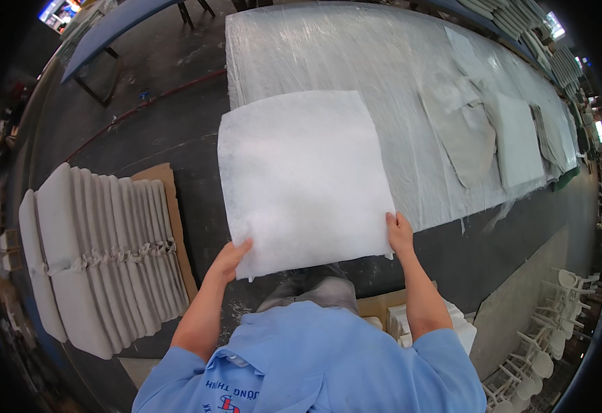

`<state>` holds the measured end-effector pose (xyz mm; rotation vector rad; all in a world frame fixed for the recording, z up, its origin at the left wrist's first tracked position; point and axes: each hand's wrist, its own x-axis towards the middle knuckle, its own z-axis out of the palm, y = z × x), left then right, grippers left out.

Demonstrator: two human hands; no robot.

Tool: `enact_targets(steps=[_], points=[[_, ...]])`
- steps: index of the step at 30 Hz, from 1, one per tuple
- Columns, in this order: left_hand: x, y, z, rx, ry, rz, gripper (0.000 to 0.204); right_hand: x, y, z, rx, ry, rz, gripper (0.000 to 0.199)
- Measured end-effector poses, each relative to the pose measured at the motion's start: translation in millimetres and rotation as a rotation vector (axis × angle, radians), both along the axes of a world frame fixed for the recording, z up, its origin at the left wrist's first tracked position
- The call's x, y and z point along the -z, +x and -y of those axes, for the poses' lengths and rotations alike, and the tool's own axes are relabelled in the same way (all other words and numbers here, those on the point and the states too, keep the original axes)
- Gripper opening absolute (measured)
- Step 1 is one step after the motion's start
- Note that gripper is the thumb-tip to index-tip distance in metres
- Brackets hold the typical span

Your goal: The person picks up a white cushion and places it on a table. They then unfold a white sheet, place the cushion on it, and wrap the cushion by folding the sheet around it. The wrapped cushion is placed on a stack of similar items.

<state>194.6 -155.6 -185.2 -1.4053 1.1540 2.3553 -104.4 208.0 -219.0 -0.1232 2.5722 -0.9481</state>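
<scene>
A white, soft-looking rectangular pad is held out flat in front of me, its far side slightly rounded. My left hand grips its near left corner, thumb on top and the fingers mostly hidden beneath. At the near right corner my right hand pinches the edge, thumb and a finger showing. The pad's far part overlaps the view of a wide table covered in clear plastic sheeting; whether it touches the table I cannot tell.
Left on the floor stands a stack of light grey cushions against a brown cardboard sheet. Grey fabric pieces and a white pad lie on the table's right. White chairs stand lower right; a blue table is far left.
</scene>
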Motion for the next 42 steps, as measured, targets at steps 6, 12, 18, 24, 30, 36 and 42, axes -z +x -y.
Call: enact_targets(steps=[6,12,18,24,30,36,42], points=[[28.3,14.3,-11.3,-0.157,-0.450,0.195,0.040,10.3,-5.0,-14.9,0.004,0.056,-0.169,0.041],[61.7,8.3,-23.5,-0.265,-0.764,0.250,0.034,37.6,-13.6,-19.3,0.007,0.059,-0.223,0.040],[78.8,6.0,-11.1,-0.116,-0.866,0.310,0.032,60.8,-21.0,-29.6,-0.025,0.073,-0.173,0.038],[109.1,13.0,-7.5,-0.043,-0.783,0.200,0.033,74.9,-18.7,-24.2,-0.099,0.131,-0.164,0.031],[118.6,6.5,-8.5,-0.160,-0.400,0.081,0.028,71.3,-20.0,-19.8,-0.162,0.275,-0.132,0.020],[112.2,5.2,-2.9,-0.183,-0.315,0.077,0.034,69.9,-16.8,-21.0,-0.217,0.102,-0.023,0.016],[109.7,2.0,14.3,-0.151,-0.300,0.144,0.032,70.5,15.1,-19.6,-0.156,0.222,-0.023,0.019]])
